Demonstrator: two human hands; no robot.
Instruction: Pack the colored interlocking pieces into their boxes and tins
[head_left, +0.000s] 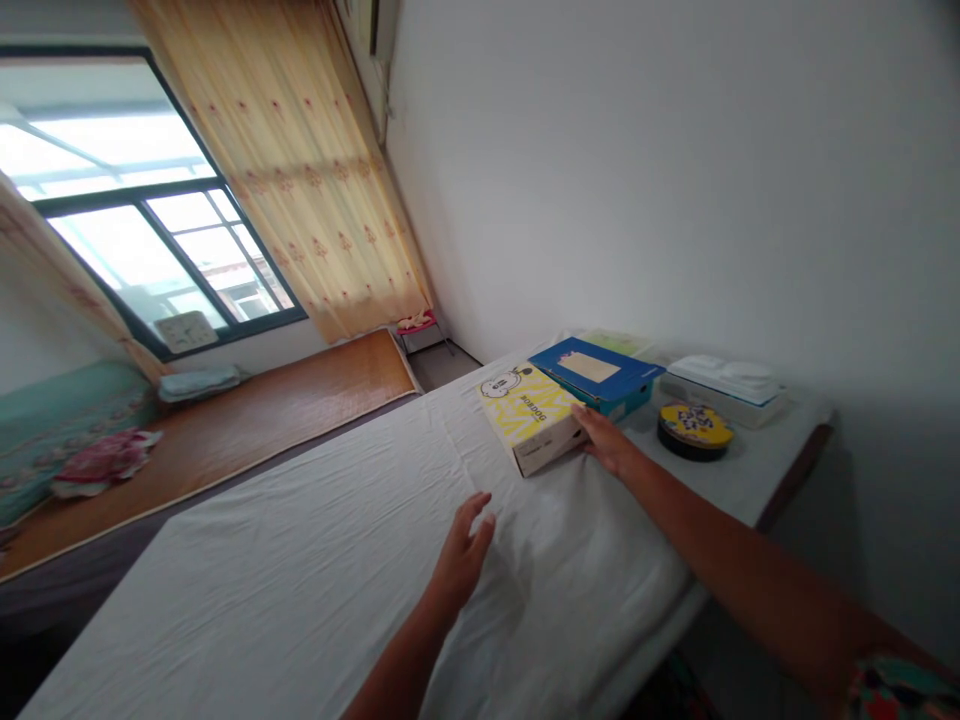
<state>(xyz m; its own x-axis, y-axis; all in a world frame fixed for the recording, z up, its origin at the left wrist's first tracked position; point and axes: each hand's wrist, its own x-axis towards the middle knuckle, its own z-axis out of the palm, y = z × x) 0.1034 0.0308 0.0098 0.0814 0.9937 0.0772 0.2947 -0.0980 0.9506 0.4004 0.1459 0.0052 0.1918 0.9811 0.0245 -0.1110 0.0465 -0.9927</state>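
A yellow and white cardboard box (529, 412) printed "BOBDOG" and a cartoon dog face lies on the white-sheeted table (300, 560). My right hand (602, 440) grips its right end, fingers over the edge; some of the fingers are hidden. My left hand (463, 548) hovers above the sheet in front of the box, empty, with thumb and fingers apart. Just behind the held box lies a blue box (637, 375) with a pale panel on its lid. A round yellow and black tin (695, 430) stands right of my right hand.
A clear-sided container (727, 388) with white items on top stands by the wall (675, 180). Beyond the table lies a low bed with a brown mat (322, 395). A small pink stool (416, 322) stands in the far corner, near a curtain (300, 200).
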